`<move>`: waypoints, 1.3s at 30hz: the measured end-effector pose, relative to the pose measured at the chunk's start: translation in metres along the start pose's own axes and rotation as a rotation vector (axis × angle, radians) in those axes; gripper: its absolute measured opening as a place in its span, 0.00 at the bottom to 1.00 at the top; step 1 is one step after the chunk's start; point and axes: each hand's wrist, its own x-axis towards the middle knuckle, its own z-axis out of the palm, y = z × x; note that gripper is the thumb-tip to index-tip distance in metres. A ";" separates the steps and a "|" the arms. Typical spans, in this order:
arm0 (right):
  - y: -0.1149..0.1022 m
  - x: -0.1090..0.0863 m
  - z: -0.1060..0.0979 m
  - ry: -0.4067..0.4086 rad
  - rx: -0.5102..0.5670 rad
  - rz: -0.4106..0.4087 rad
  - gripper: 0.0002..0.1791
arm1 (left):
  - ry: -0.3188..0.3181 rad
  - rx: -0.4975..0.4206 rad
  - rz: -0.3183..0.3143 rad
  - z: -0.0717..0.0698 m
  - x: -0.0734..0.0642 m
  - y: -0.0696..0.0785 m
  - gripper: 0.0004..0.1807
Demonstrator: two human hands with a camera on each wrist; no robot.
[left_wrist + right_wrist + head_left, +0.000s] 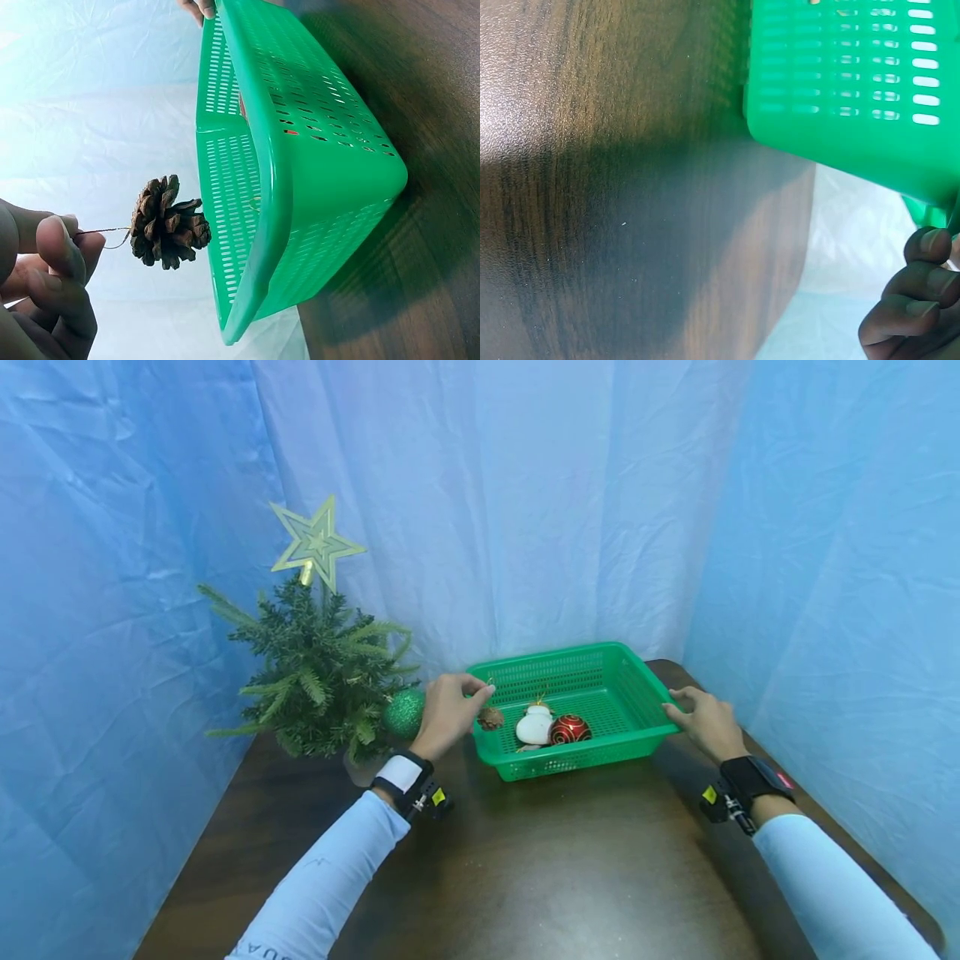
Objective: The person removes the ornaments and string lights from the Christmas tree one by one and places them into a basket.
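My left hand (448, 714) pinches the thin loop of string (105, 230) of a brown pine cone (166, 225) between thumb and fingertips. The pine cone dangles just beside the left rim of a green plastic basket (615, 749), as the left wrist view shows. At the basket's far right end, my right hand (703, 722) grips the rim, its fingers (907, 315) curled at the edge. Inside the basket lie a white snowman-shaped ornament (534, 727) and a red ball with gold swirls (570, 729).
A small artificial Christmas tree (307, 672) stands left of the basket, topped by a gold star (318, 543). On its right side hangs a glittery green ball (405, 713), close to my left wrist. Light blue curtains (540, 510) surround the dark wooden table (555, 860).
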 end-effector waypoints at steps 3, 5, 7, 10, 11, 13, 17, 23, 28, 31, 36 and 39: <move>0.000 0.000 0.001 0.004 -0.005 0.004 0.26 | 0.001 0.006 -0.002 0.001 0.001 -0.001 0.09; 0.000 0.001 0.001 0.007 -0.008 0.002 0.26 | -0.004 0.006 -0.004 0.002 0.001 -0.001 0.10; 0.001 0.001 0.001 0.011 -0.009 -0.004 0.26 | -0.013 -0.002 -0.009 0.003 0.001 -0.001 0.11; 0.001 0.000 0.001 0.014 -0.004 -0.011 0.27 | -0.027 -0.010 -0.013 0.004 0.002 -0.002 0.12; 0.001 0.000 0.001 0.015 -0.003 -0.012 0.27 | -0.030 -0.010 -0.012 0.005 0.002 -0.002 0.12; 0.001 0.000 0.001 0.017 0.003 -0.018 0.26 | -0.034 -0.005 -0.006 0.006 0.002 -0.002 0.12; 0.000 0.000 0.001 0.021 0.003 -0.028 0.25 | -0.038 0.011 0.003 0.010 0.002 -0.004 0.11; 0.002 0.000 0.001 0.018 -0.005 -0.022 0.25 | -0.044 0.017 0.007 0.014 0.002 -0.008 0.11; 0.001 0.001 0.000 0.003 -0.005 -0.001 0.27 | -0.039 0.010 -0.006 0.017 0.003 -0.011 0.09; 0.001 0.001 0.000 -0.003 -0.004 0.009 0.27 | -0.043 0.012 -0.007 0.020 0.003 -0.013 0.09; 0.001 0.001 0.000 -0.008 -0.001 0.003 0.26 | -0.059 0.000 -0.006 0.021 0.003 -0.014 0.11; 0.002 0.001 -0.001 -0.013 0.000 0.007 0.26 | -0.062 -0.003 -0.011 0.022 0.004 -0.015 0.11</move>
